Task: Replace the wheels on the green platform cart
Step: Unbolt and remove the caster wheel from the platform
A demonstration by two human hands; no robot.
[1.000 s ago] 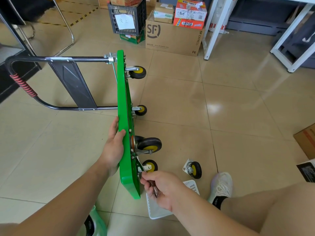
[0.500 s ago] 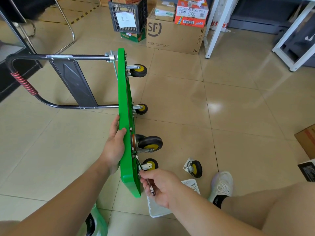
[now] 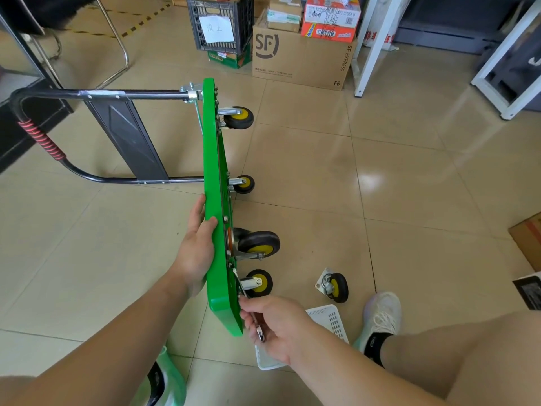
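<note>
Green platform cart [image 3: 216, 200] stood on edge, long axis running away, wheels facing right; deck edge gripped by left hand [image 3: 196, 253]. Wrench [image 3: 257, 326] held in curled right hand [image 3: 278, 326] at nearest caster [image 3: 259, 283].

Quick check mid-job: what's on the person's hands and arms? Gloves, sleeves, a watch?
The left hand and right hand are bare: no gloves, no rings that I can see. The left forearm and right forearm are bare to the frame edge, with no sleeve, watch or wristband in view.
</note>
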